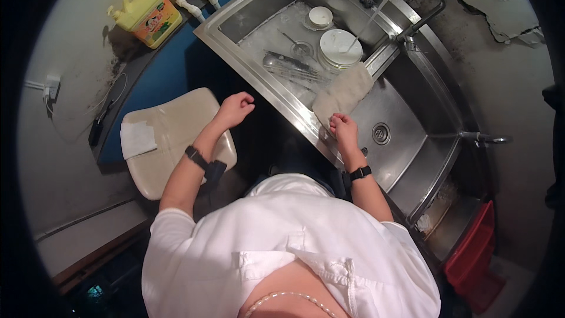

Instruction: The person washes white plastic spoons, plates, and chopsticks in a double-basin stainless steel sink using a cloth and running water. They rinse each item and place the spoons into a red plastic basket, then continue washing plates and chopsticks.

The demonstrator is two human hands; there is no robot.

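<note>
My left hand (237, 108), loosely curled with nothing in it, hovers between the chair and the front rim of the sink. Over the near end of a beige cloth (346, 88) is my right hand (345, 133), its fingers bent in; whether they pinch the cloth cannot be told. The cloth lies across the divider between two stainless-steel basins. Water from the tap (435, 9) runs onto a stack of white plates (337, 48) in the wet left basin (260, 31). Beside them lie a wire whisk (295, 71) and other utensils, partly blurred. A small white bowl (321, 16) sits farther back.
A beige chair (181, 115) with a white cloth (139, 139) on it stands at left. Behind it are a yellow detergent jug (148, 15) and white pipes (190, 6). The right basin (406, 141) shows its drain. A red plastic bin (474, 247) stands at lower right.
</note>
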